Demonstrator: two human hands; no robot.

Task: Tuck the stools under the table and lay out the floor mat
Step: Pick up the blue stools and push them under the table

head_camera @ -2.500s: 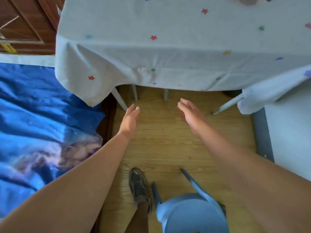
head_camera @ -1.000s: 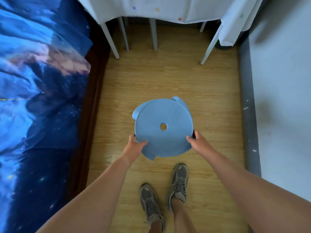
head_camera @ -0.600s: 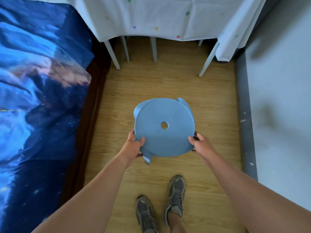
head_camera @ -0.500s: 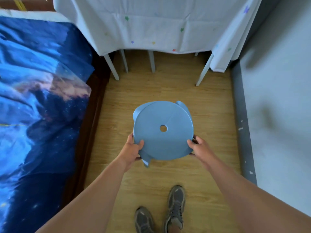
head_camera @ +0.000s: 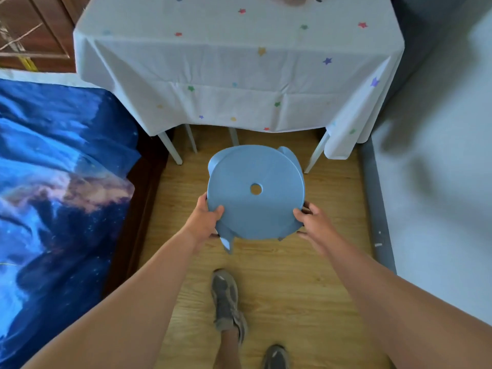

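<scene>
Left hand (head_camera: 203,222) and right hand (head_camera: 314,221) in a two-sided grip, fingers curled over the rim of the round blue plastic stool (head_camera: 255,191). Seat up and level, legs pointing down toward the wooden floor (head_camera: 279,262). Held in front of the star-print-clothed surface (head_camera: 239,62), between bed (head_camera: 61,182) and wall (head_camera: 439,169).

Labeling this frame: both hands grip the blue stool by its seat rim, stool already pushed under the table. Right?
Not quite. In the head view the blue stool is in front of the table, not under it. Both the left hand and right hand do grip its seat rim.
</scene>
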